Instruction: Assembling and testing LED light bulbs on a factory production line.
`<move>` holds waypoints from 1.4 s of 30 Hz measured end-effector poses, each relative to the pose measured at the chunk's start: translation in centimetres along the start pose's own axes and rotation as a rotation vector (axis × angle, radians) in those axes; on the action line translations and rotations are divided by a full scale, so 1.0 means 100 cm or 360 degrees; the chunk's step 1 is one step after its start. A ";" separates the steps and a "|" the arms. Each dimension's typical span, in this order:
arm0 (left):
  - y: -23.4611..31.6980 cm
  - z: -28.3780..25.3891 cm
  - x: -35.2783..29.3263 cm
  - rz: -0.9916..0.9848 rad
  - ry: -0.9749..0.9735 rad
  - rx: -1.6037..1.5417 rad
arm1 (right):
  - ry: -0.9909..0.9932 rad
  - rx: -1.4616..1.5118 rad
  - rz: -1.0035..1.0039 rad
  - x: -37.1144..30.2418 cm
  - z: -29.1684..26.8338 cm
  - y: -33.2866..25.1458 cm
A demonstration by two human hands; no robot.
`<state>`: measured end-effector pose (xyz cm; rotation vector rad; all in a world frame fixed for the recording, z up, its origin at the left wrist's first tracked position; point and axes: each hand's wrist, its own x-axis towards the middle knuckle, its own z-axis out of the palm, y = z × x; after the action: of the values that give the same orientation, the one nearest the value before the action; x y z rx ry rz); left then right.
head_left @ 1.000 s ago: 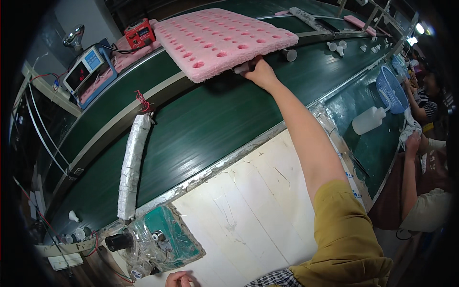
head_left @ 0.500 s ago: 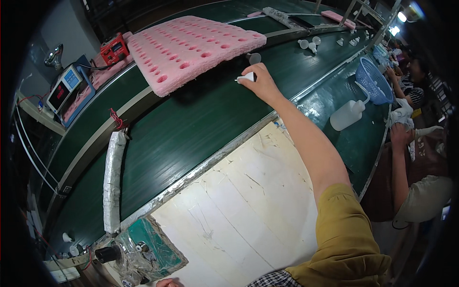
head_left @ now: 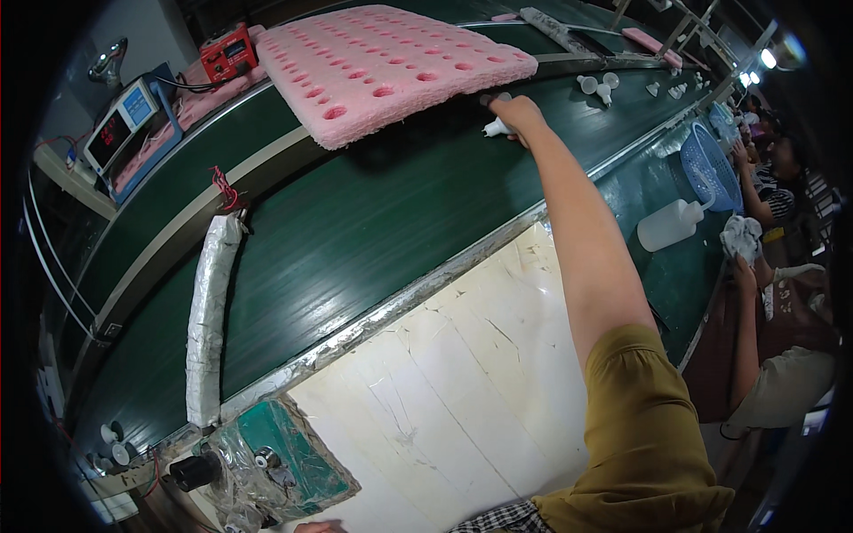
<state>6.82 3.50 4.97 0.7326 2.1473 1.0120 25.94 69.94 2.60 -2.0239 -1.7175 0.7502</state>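
My right hand (head_left: 522,123) reaches across the green conveyor belt, its fingers closed around a small white light bulb (head_left: 494,130). A second bulb (head_left: 494,99) is at its fingertips, beside the edge of the pink foam tray (head_left: 400,67); whether the fingers grip this one too I cannot tell. The foam tray is full of holes and juts out over the belt. Only a sliver of my left hand (head_left: 320,528) shows at the lower edge, next to a green test fixture (head_left: 275,457) wrapped in clear film; its fingers are hidden.
Several bulbs (head_left: 606,89) lie farther along the belt (head_left: 355,240). A foil-wrapped bar (head_left: 209,320) crosses it on the left. Blue and red meters (head_left: 124,124) stand behind. At right are a squeeze bottle (head_left: 671,225), a blue basket (head_left: 702,164) and co-workers' hands (head_left: 745,266).
My right hand has moved slightly farther out with the white bulb and come up to the other bulb by the foam tray. The whole view has shifted a little.
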 end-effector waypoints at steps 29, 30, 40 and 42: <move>-0.055 -0.007 0.007 0.0736 -0.0234 -0.0856 | -0.1286 0.1551 -0.0096 -0.555 0.032 0.025; -0.057 -0.011 0.005 0.0679 -0.0298 -0.0913 | -0.1353 0.1579 -0.0087 -0.569 0.039 0.021; -0.061 -0.018 -0.002 0.0866 -0.0649 -0.1364 | -0.1147 0.1588 -0.0465 -0.625 0.062 0.009; -0.061 -0.018 -0.003 0.0788 -0.0750 -0.1448 | -0.1098 0.1722 -0.0455 -0.621 0.056 0.005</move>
<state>4.41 -0.87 0.97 0.9103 0.9389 1.6816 16.04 8.57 7.34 -0.7959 -1.3098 1.8740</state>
